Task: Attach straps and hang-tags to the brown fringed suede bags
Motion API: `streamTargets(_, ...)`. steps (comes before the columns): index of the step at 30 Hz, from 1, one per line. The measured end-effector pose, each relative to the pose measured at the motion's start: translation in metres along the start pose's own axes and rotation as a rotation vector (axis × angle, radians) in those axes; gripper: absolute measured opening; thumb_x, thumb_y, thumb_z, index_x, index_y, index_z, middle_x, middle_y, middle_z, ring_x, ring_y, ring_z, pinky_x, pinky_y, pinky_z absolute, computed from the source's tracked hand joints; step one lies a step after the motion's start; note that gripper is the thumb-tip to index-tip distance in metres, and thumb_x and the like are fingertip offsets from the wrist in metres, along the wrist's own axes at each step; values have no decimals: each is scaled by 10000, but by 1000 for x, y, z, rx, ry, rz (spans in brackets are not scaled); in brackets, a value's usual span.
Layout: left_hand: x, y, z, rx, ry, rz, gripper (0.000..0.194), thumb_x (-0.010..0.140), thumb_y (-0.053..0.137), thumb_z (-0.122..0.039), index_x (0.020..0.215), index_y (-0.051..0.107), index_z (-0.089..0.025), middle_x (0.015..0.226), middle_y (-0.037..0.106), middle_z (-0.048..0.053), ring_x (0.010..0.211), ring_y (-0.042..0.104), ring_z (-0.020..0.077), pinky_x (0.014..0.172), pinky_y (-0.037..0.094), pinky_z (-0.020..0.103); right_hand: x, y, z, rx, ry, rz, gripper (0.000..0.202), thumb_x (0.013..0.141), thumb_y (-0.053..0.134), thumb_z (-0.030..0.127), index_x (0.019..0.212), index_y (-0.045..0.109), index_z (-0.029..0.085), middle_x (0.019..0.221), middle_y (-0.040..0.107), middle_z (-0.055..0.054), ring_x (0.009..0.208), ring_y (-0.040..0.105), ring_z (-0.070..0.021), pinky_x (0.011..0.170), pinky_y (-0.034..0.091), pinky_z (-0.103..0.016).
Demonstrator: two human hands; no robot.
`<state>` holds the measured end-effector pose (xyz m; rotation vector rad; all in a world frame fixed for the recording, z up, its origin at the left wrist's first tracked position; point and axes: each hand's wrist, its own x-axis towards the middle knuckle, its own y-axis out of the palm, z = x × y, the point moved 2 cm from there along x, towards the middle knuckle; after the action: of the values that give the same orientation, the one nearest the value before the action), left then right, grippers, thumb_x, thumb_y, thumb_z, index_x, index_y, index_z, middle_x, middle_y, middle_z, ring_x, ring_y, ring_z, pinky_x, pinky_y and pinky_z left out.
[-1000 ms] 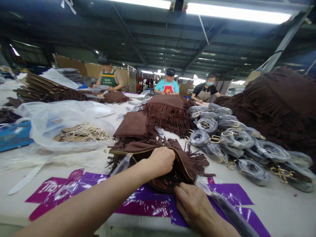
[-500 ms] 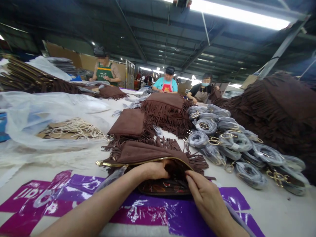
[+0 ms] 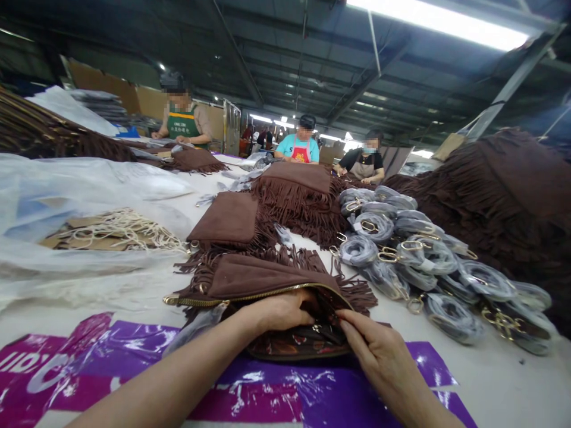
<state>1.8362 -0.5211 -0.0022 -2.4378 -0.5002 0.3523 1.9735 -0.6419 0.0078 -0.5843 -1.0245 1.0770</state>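
Observation:
A brown fringed bag (image 3: 263,274) lies in front of me with its gold zipper (image 3: 267,291) undone and its patterned lining (image 3: 303,346) showing. My left hand (image 3: 281,311) reaches into the mouth of the bag; its fingertips are hidden inside. At the right end of the opening, my right hand (image 3: 372,339) is closed, pinching the bag's edge between thumb and fingers. A small zipper pull (image 3: 316,327) shows inside near my left fingers. Clear plastic wrapping (image 3: 196,327) hangs by the left end of the zipper.
Several plastic-wrapped coiled straps (image 3: 422,255) with gold clasps lie to the right. Brown fringed bags (image 3: 227,217) are stacked ahead, and a tall pile (image 3: 504,196) rises at far right. Tags with cords (image 3: 116,229) sit in a plastic bag at left. Purple plastic (image 3: 250,386) covers the near table. Co-workers (image 3: 298,145) stand beyond.
The lining shows a little more, and the small zipper pull inside has come into view. Both hands stay at the bag's mouth. The view has shifted slightly.

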Motion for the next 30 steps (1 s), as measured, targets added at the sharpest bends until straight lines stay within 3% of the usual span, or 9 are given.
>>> streamTargets(5,0,5,2,28,-10,-84,294,829,411,-168,1065,585,-149,1091,635,50,970,579,171,915,409,299,-4,0,1,-1,-5,-3,260,866,403,276,948,643,218,882,706,-37,758,664,-189,659,522,-281)
streamTargets(11,5,7,8,74,-28,-128,281,825,403,-155,1050,571,-136,1100,627,62,978,572,169,910,415,301,-10,1,5,-205,-178,11,263,891,370,235,965,622,219,777,674,-23,623,639,-148,553,486,-242)
streamTargets(16,5,7,11,63,-47,-140,291,810,430,-160,1053,589,-145,1082,640,67,966,583,180,915,416,313,-10,5,14,-443,-280,-106,301,876,319,168,842,616,198,619,609,-5,476,591,-151,415,363,-253)
streamTargets(23,2,2,8,81,21,-132,322,813,411,-165,1068,606,-185,1117,631,35,1010,568,176,955,390,317,-7,13,20,-566,-300,-133,270,820,343,91,719,567,202,530,548,5,439,558,-153,437,295,-267)
streamTargets(30,1,2,2,106,75,-86,398,742,406,-84,1053,627,-197,1119,633,21,1018,569,167,942,401,288,-13,25,17,-686,-300,-110,197,797,429,70,882,579,164,570,550,-9,479,544,-156,459,290,-271)
